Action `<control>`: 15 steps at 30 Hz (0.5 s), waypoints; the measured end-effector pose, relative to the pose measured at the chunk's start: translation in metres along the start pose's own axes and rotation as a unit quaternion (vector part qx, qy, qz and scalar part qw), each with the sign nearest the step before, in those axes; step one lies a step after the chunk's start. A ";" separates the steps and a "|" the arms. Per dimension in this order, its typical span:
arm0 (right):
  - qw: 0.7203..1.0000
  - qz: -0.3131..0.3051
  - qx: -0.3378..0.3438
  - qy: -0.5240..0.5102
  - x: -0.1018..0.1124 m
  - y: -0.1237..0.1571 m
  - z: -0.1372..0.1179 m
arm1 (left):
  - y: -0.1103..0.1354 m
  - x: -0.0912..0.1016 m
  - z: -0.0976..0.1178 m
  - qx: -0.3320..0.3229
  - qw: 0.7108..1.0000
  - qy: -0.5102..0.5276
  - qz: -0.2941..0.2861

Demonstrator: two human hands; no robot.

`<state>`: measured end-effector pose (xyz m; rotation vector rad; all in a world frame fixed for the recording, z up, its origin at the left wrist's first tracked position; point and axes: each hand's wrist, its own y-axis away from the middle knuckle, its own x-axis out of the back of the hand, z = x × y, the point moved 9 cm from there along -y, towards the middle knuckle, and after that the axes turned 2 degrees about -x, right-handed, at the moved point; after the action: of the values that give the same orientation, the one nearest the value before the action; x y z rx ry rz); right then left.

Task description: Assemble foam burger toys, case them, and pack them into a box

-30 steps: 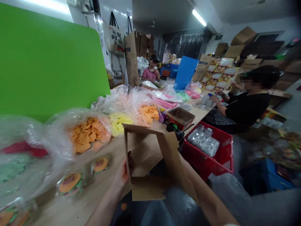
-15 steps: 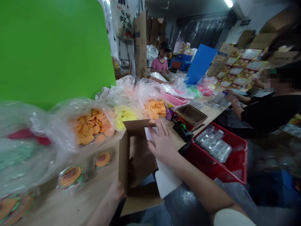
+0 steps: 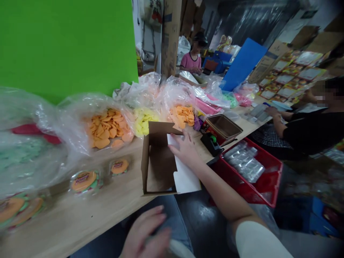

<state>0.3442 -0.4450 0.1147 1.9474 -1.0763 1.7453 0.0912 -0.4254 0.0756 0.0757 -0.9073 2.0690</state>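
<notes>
A small brown cardboard box [image 3: 157,161] with its flaps up lies on the wooden table [image 3: 88,215] at the near edge. My right hand [image 3: 184,148] rests on the box's right side, fingers stretched out flat over a white flap [image 3: 185,175]. My left hand [image 3: 146,236] hangs low below the table edge, blurred, away from the box, fingers loosely together with nothing visible in them. Two round orange wrapped items [image 3: 84,180] [image 3: 119,166] lie left of the box.
Clear bags of orange [image 3: 107,127] and yellow [image 3: 143,120] pieces line the table's back. A brown tray [image 3: 224,126], a black tape dispenser [image 3: 212,143] and a red crate [image 3: 252,172] sit to the right. A person in black [image 3: 306,125] works opposite; another sits far back.
My left hand has let go of the box and dropped below the table edge. The box now lies on the table with my right hand on its side. The view tilted downward.
</notes>
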 end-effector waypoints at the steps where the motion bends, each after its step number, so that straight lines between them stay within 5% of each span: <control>1: 1.000 0.011 0.002 0.007 0.002 0.000 0.000 | -0.008 -0.018 0.026 -0.101 0.989 -0.081 -0.067; 2: 0.999 0.030 0.005 0.017 0.006 0.001 0.000 | -0.018 -0.038 0.034 -0.130 0.968 -0.165 -0.139; 4: 0.996 0.078 0.013 0.042 0.015 0.002 0.002 | -0.043 -0.051 0.029 -0.119 0.938 -0.281 -0.163; 7: 0.993 0.095 0.030 0.067 0.013 0.001 0.004 | -0.054 -0.064 0.017 -0.142 0.909 -0.324 -0.219; 9: 0.993 0.062 0.061 0.081 -0.003 -0.001 0.002 | -0.054 -0.061 0.011 -0.153 0.907 -0.337 -0.202; 12: 0.990 0.026 0.099 0.093 -0.023 -0.003 0.001 | -0.063 -0.051 0.003 -0.124 0.913 -0.376 -0.096; 15: 0.993 0.003 0.110 0.031 -0.023 -0.008 0.009 | -0.076 -0.075 -0.016 -0.074 0.912 -0.379 -0.142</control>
<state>0.3570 -0.4384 0.0928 2.0006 -0.9042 1.9873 0.1983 -0.4378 0.0804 0.9260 -1.4087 1.6820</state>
